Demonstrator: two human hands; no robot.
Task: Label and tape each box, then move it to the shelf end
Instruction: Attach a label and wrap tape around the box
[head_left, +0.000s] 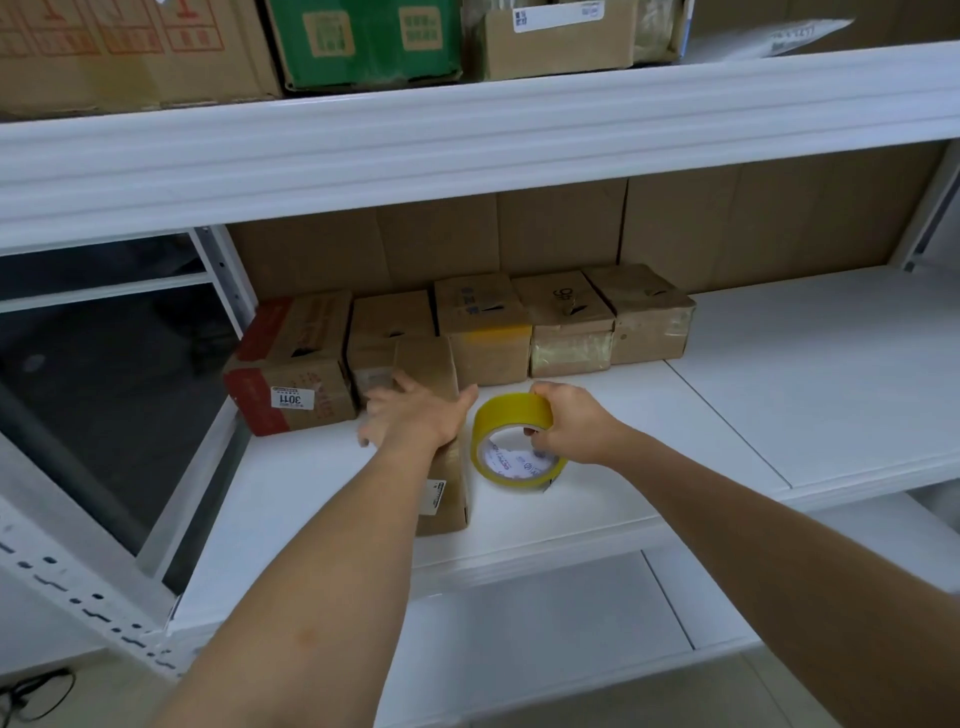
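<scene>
Cardboard box (441, 415) lies on the white shelf (675, 441) directly under the left hand (410, 415), its long axis running from the shelf's front lip back toward the row of boxes (467, 327) against the rear. The left hand rests on the box's top with fingers spread and fairly straight, pressing rather than gripping. Just to its right, touching or nearly touching the box's side, stands a roll of yellow tape (514, 441) on edge, held by the right hand (571, 426), whose fingers curl over the rim and into the core. So the left hand is the nearer to the box, and the tape would have to come leftward across the short axis to reach it.

The box is plain brown, narrow and longish, with a small white label (435, 496) on its near side (print too small to read). Whether its top seam is already taped is hidden by the forearm.
</scene>
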